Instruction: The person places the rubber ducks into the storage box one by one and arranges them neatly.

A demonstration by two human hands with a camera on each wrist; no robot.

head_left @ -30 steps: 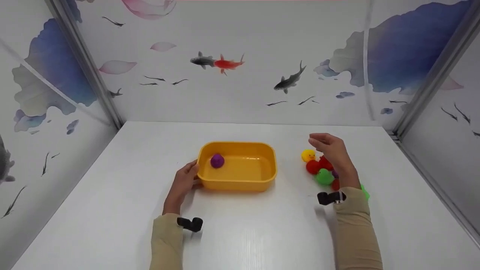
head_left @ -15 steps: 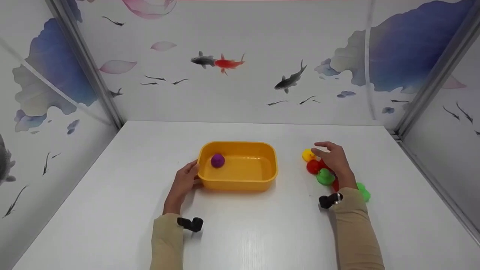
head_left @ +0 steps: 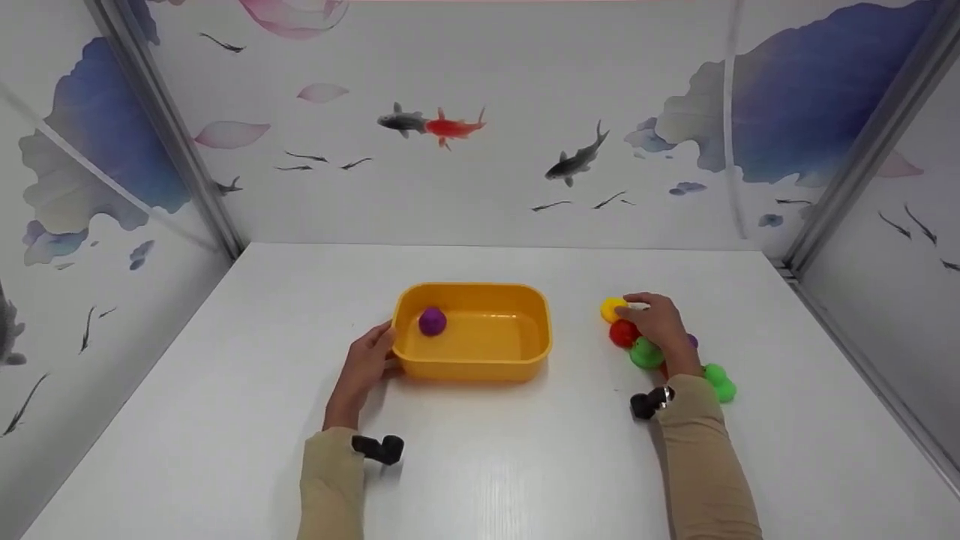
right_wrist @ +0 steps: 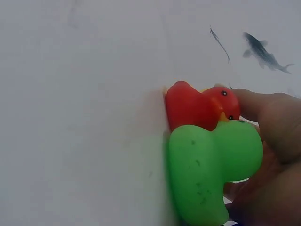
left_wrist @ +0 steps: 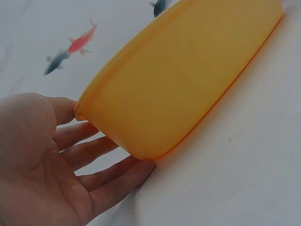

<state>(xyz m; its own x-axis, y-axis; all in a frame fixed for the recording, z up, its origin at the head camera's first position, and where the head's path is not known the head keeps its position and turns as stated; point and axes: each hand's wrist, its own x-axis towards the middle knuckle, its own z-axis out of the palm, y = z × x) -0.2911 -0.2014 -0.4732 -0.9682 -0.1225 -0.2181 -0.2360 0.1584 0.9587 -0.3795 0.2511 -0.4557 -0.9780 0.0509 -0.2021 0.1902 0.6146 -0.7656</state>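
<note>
Fish-painted walls [head_left: 480, 199] backed the head view's desk [head_left: 495, 465], where a yellow toy [head_left: 610, 310] lay just left of the right hand [head_left: 661, 324], pinch of its bent fingers unclear. Left wrist: the left hand [left_wrist: 47, 165] gripped a tub [left_wrist: 178, 80]. Right wrist: red duck [right_wrist: 190, 112] and green duck [right_wrist: 197, 174] hid the fingertips.

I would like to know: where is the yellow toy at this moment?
In the head view, the yellow toy lies right of the basin, beside a red toy, at the fingertips of the right hand.
</note>
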